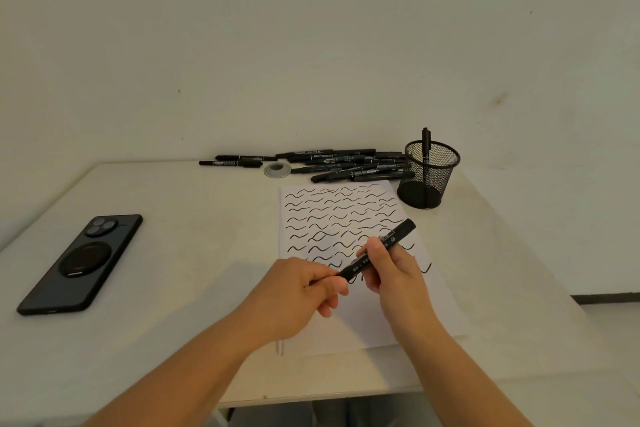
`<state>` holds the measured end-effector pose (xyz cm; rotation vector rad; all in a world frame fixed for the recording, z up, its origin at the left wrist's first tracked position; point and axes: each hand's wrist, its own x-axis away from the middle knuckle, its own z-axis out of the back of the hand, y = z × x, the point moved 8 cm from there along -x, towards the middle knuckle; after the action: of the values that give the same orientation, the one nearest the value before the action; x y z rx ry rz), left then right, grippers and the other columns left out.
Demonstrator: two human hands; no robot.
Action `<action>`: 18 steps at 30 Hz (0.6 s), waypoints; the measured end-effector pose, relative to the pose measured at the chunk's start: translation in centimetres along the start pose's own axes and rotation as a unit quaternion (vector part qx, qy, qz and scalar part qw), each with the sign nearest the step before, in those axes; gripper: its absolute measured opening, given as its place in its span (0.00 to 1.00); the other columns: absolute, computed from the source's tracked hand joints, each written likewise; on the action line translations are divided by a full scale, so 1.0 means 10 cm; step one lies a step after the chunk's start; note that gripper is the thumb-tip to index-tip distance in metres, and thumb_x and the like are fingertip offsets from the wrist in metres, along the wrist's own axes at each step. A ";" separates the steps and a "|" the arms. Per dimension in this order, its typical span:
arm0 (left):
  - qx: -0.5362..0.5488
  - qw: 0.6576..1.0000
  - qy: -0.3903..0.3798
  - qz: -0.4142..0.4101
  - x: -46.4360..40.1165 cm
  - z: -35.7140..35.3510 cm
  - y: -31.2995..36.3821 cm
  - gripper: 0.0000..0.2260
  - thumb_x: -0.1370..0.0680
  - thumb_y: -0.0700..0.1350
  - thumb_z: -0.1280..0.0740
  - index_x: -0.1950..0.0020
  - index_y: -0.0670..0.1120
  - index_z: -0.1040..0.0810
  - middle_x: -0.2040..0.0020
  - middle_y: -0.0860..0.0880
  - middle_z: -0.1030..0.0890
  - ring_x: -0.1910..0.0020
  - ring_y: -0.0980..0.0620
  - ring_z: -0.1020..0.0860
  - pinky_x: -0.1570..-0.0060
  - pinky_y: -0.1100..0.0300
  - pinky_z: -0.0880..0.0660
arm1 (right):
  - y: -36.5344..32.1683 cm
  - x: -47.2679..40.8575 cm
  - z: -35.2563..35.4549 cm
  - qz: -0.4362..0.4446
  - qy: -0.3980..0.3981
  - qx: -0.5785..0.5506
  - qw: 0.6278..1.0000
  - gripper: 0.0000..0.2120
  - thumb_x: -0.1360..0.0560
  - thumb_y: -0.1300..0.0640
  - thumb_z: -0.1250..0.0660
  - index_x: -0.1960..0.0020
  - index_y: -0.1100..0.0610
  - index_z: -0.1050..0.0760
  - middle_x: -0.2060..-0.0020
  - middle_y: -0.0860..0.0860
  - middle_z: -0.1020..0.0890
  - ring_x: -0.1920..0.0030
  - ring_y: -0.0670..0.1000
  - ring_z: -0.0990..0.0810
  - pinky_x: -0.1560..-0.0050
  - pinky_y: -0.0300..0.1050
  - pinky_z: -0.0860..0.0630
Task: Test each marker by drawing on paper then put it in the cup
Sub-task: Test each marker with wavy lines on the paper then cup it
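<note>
Both hands grasp one black marker [377,251] above the paper [349,253]; left hand [304,291] pinches its lower end, right hand [391,270] wraps the barrel near the middle; marker tilted, upper end pointing toward the cup [427,175]; paper covered in rows of black wavy strokes, lying flat on the surface [194,218]; mesh cup just beyond paper's far right corner, one marker upright inside; pile of markers [346,165] left of cup; phone [81,263] face down, far left.

Both hands [304,284] [394,270] gripping one marker [379,250] — above scribbled paper [346,215]
</note>
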<state>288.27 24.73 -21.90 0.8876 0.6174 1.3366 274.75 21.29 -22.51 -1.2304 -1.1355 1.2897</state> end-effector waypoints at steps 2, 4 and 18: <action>0.060 0.997 -0.049 0.019 -0.02 -0.03 0.01 0.12 0.22 0.46 0.38 0.64 0.55 0.20 0.73 0.58 0.22 0.72 0.62 0.26 0.69 0.70 0.30 | 0.01 0.04 -0.04 0.005 -0.012 -0.032 0.999 0.15 0.22 0.54 0.43 0.65 0.55 0.25 0.81 0.45 0.29 0.77 0.41 0.33 0.72 0.31 0.32; 0.123 0.987 -0.097 0.047 -0.02 -0.07 -0.02 0.13 0.22 0.46 0.39 0.64 0.52 0.19 0.73 0.57 0.23 0.73 0.61 0.28 0.70 0.69 0.31 | 0.02 0.02 -0.02 0.002 -0.012 -0.064 0.998 0.15 0.21 0.55 0.44 0.65 0.56 0.26 0.81 0.45 0.30 0.77 0.41 0.33 0.72 0.33 0.32; -0.146 0.979 0.133 -0.041 -0.19 0.22 -0.28 0.05 0.23 0.49 0.37 0.51 0.53 0.22 0.60 0.57 0.20 0.61 0.56 0.23 0.60 0.66 0.29 | 0.08 -0.09 0.26 0.070 0.008 0.108 0.992 0.09 0.32 0.58 0.31 0.69 0.53 0.29 0.80 0.46 0.25 0.76 0.44 0.28 0.74 0.32 0.32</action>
<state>291.29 22.47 -23.20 0.4441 0.6347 1.4380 272.13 20.34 -23.06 -1.1723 -0.8836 1.4645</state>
